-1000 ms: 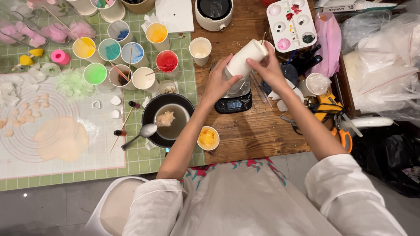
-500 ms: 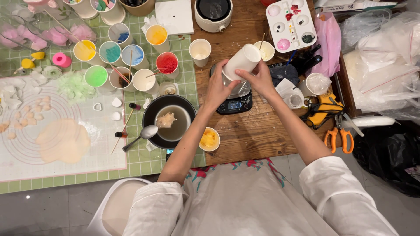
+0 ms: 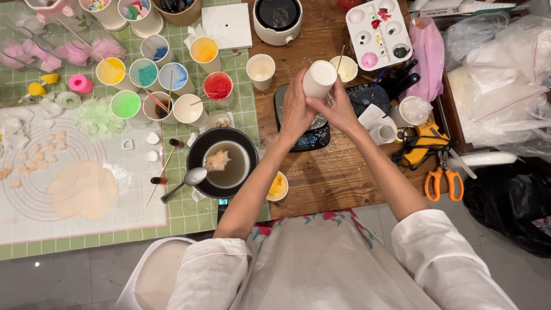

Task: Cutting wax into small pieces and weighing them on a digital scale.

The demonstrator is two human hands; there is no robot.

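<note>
My left hand [image 3: 296, 109] and my right hand [image 3: 337, 109] both grip a white paper cup [image 3: 319, 78], turned bottom up over a black digital scale [image 3: 304, 135] on the wooden table. Something small sits on the scale under the cup, mostly hidden by my fingers. Left of the scale a black pot [image 3: 222, 162] holds cloudy liquid with a pale lump, and a metal spoon [image 3: 185, 183] leans on its rim. A small cup of yellow stuff [image 3: 276, 186] stands at the table's front edge.
Several cups of coloured pigment [image 3: 172, 77] stand on the green mat. A white silicone mat [image 3: 74, 183] carries flat beige pieces. A paint palette [image 3: 377, 31], a white electric pot [image 3: 277, 17], orange scissors [image 3: 441, 181], a yellow glue gun [image 3: 422, 140] and plastic bags [image 3: 505, 74] are at the right.
The cup has gone from tilted to nearly upside down, and both hands have shifted left with it over the scale.
</note>
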